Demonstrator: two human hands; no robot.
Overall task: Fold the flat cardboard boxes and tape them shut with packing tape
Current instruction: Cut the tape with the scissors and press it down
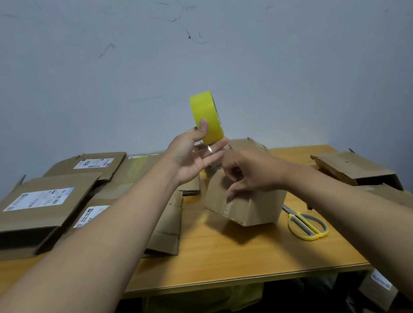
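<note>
Bare table front (218,263) passable — flat cardboard (31,213) left, scissors (307,224) right.

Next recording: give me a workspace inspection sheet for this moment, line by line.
Surface: wooden table, set against a scuffed grey wall.
Job's things: yellow tape roll held up above the folded cardboard box; flat labelled boxes stacked at left; scissors lying right of the folded box.
Clutter: crumpled cardboard at the right edge; a yellowish bag and more boxes under the table.
Grippers: left hand holds the roll; right hand rests on the box, fingers curled, possibly pinching the tape end.
Cables: nothing seen.
Surroundings: dim floor area, details unclear.
</note>
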